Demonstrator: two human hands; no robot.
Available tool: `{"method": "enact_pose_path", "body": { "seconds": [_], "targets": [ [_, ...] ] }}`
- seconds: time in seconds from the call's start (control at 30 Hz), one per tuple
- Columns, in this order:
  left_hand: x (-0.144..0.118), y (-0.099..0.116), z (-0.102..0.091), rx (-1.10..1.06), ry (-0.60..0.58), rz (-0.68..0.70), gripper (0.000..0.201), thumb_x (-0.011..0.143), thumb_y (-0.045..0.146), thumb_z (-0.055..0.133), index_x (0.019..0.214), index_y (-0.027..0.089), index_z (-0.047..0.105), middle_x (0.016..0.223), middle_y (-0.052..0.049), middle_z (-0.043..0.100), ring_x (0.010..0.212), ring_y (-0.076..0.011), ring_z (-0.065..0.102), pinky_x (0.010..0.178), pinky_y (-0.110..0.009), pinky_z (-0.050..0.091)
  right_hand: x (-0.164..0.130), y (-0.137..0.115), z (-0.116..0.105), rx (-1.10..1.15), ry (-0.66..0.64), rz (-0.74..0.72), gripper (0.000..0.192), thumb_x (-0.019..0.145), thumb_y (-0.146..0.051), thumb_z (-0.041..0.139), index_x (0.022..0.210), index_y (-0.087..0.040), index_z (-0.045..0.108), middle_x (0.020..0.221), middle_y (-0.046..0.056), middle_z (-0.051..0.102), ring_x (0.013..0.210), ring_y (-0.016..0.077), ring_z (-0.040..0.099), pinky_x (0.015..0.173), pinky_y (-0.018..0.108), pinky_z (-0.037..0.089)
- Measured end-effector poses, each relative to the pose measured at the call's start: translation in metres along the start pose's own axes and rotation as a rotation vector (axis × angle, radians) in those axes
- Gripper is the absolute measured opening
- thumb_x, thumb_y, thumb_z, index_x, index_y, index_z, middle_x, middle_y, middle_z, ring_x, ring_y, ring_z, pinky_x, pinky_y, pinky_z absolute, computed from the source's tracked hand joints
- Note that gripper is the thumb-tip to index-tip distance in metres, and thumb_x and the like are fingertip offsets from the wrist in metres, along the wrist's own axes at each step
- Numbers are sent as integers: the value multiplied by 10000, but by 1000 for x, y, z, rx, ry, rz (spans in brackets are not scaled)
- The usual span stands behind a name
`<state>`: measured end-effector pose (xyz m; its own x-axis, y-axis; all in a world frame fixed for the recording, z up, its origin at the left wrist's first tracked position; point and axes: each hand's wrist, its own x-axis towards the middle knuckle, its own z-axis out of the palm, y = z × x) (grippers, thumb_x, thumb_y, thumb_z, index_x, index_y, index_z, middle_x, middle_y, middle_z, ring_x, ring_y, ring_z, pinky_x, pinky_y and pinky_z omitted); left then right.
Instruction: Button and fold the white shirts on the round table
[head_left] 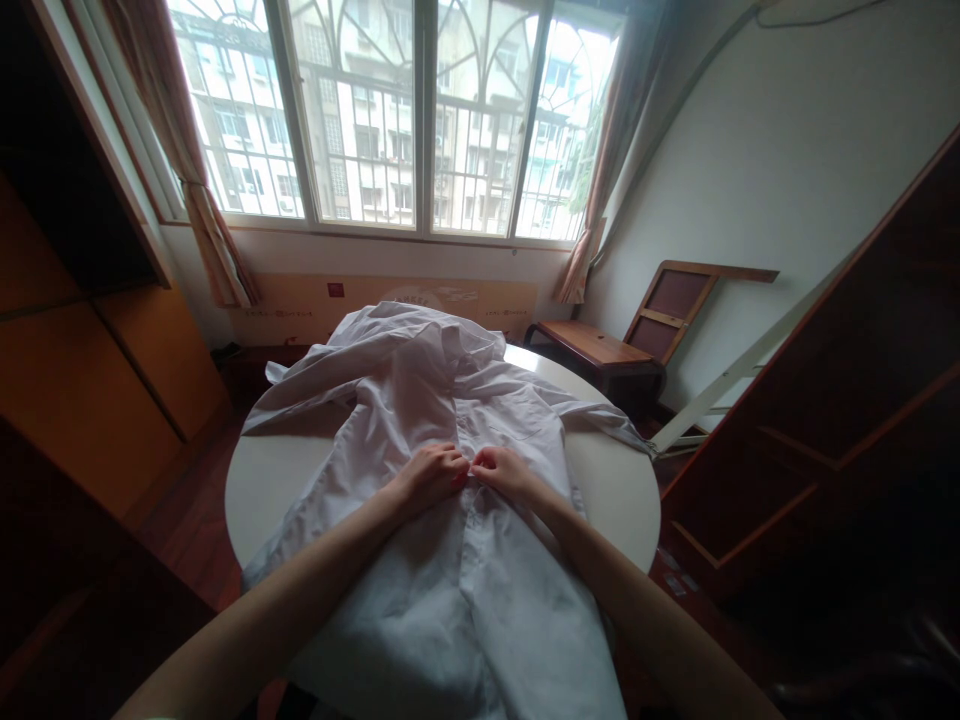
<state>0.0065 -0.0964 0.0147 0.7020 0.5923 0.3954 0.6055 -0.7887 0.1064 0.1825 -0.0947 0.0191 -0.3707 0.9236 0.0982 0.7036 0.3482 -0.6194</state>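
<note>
A white button-up shirt [420,400] lies spread front-up on a round white table [622,490], collar toward the window, hem hanging over the near edge. My left hand [433,472] and my right hand [504,470] meet at the shirt's front placket [459,420] around mid-chest, fingers curled and pinching the fabric edges together. A chest pocket [525,415] sits just beyond my right hand. The sleeves trail out to both sides of the table.
A large barred window [420,120] with curtains is straight ahead. A low wooden bench [600,355] and a leaning wooden frame [679,305] stand at right. Dark wooden cabinets flank both sides, the right one [847,420] close to the table.
</note>
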Motion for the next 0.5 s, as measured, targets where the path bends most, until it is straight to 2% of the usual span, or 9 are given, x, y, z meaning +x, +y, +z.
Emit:
{"method": "enact_pose_path", "body": {
  "seconds": [0.2, 0.4, 0.5],
  "targets": [
    [-1, 0, 2, 41, 63, -17, 139, 780, 195, 516, 659, 172, 580, 654, -26, 564, 640, -143, 498, 632, -258, 383, 1, 0, -1, 51, 7, 2, 145, 750, -253, 522, 728, -140, 609, 681, 13, 608, 616, 112, 515, 544, 203, 360],
    [-1, 2, 1, 149, 121, -21, 115, 783, 174, 505, 695, 175, 578, 671, -26, 579, 652, -149, 505, 628, -260, 379, -3, -5, -5, 195, -21, 44, 127, 745, -226, 491, 712, -141, 580, 540, -33, 511, 491, 81, 444, 478, 195, 324],
    [-1, 5, -3, 155, 170, -47, 95, 787, 178, 507, 728, 172, 583, 676, -27, 585, 665, -154, 510, 621, -262, 374, -3, -3, -3, 210, -51, 24, 112, 729, -195, 476, 699, -143, 570, 553, -32, 507, 498, 80, 437, 473, 191, 321]
  ]
}}
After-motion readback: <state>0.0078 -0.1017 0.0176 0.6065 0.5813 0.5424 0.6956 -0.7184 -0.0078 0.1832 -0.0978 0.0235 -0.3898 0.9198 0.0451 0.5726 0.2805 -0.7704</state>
